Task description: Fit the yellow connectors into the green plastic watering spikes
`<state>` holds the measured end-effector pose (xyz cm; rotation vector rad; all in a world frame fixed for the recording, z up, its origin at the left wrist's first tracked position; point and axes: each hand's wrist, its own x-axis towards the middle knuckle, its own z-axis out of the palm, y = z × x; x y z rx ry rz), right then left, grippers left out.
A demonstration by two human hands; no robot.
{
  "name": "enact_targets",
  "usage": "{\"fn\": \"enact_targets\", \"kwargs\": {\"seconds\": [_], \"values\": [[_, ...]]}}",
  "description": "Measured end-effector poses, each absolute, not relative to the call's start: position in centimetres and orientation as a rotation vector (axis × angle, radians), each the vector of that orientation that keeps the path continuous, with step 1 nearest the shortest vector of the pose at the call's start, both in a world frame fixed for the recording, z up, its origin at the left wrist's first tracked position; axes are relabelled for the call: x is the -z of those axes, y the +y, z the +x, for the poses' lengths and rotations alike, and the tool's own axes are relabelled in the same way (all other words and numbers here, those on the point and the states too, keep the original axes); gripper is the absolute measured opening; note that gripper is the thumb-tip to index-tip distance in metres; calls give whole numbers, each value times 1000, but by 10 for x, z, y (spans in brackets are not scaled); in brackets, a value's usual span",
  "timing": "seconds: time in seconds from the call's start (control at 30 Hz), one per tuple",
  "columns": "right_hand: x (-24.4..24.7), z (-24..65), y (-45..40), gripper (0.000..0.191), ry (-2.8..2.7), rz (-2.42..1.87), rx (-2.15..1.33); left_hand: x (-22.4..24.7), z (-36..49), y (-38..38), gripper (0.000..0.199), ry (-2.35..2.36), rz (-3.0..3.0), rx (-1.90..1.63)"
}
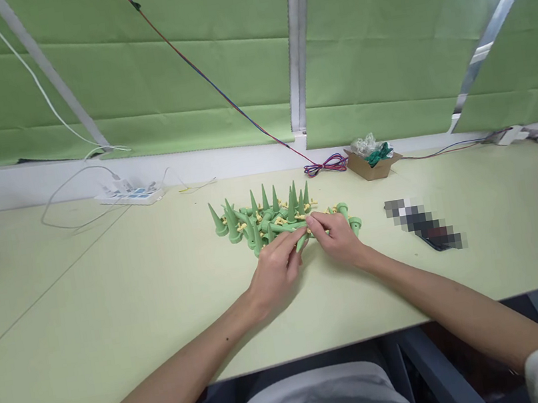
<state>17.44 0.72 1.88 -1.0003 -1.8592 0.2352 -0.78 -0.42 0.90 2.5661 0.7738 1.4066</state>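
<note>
Several green cone-shaped plastic pieces (232, 224) with round bases make a pile on the table in front of me, some upright and others on their sides. Small yellow pieces (314, 203) show among them. At the near edge of the pile, my left hand (277, 271) is closed on a green cone (301, 242), whose tip pokes out between the fingers. My right hand (338, 238) meets it from the right, thumb and fingers pinched together. Its fingers hide what they grip. More green pieces (355, 223) lie just beyond the right hand.
A small cardboard box (372, 168) with clear and green plastic stands at the back, beside a coiled red-and-blue cable (327, 164). A white power strip (131, 196) is at the back left. A blurred dark object (424, 225) lies right of my hands on the pale table (115, 319).
</note>
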Motion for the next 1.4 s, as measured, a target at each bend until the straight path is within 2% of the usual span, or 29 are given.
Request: {"fn": "enact_targets", "kwargs": {"seconds": [1.4], "values": [[-16,173,7,39,-1957,-899,-178,-14,-7,-8,26,705,2277,-1400]]}}
